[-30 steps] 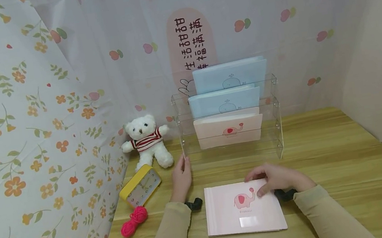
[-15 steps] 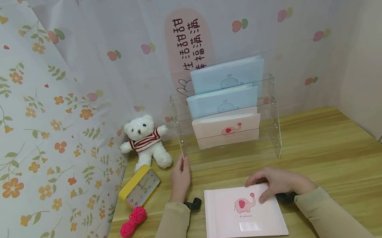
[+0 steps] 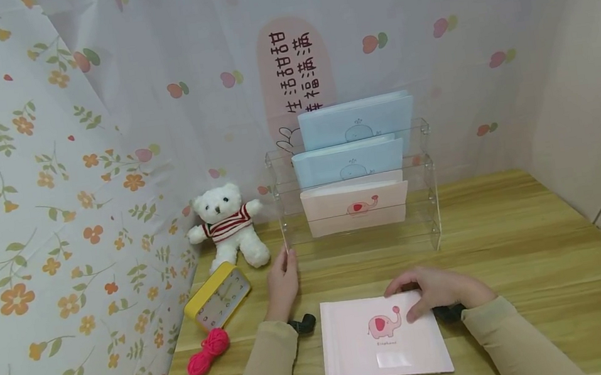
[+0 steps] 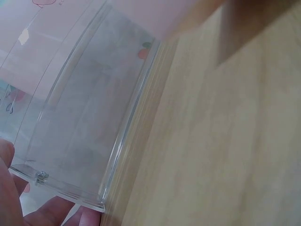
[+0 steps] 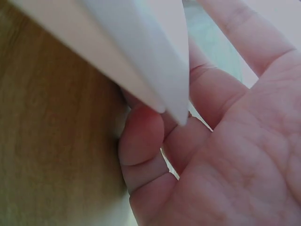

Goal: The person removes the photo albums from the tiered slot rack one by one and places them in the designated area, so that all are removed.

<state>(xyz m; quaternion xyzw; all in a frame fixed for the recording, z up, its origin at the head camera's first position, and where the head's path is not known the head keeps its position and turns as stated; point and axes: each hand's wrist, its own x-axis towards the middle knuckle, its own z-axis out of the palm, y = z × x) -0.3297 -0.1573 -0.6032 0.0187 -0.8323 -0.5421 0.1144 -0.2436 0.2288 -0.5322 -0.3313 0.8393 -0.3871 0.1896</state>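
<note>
A pink album (image 3: 354,339) with an elephant on its cover lies low over the front of the table. My right hand (image 3: 442,289) holds its far right corner, thumb on the cover and fingers behind. In the right wrist view the curled fingers (image 5: 141,136) sit beneath the pages' corner, beside the table. My left hand (image 3: 282,285) grips the lower left side of a clear acrylic rack (image 3: 364,239). In the left wrist view the fingertips (image 4: 51,212) wrap the rack's side panel. Leaning in the rack are another pink elephant album (image 3: 332,215) and two blue whale albums (image 3: 321,169).
Left of the rack sits a white teddy bear (image 3: 240,246) in a striped sweater. In front of it stand a yellow clock (image 3: 218,296) and a skein of pink yarn (image 3: 208,353). Patterned cloth (image 3: 189,31) hangs behind and to the left of the wooden table (image 3: 512,235).
The pink album in my right hand has shifted slightly toward me, and its near edge sits lower in view. My left hand keeps its hold on the rack.
</note>
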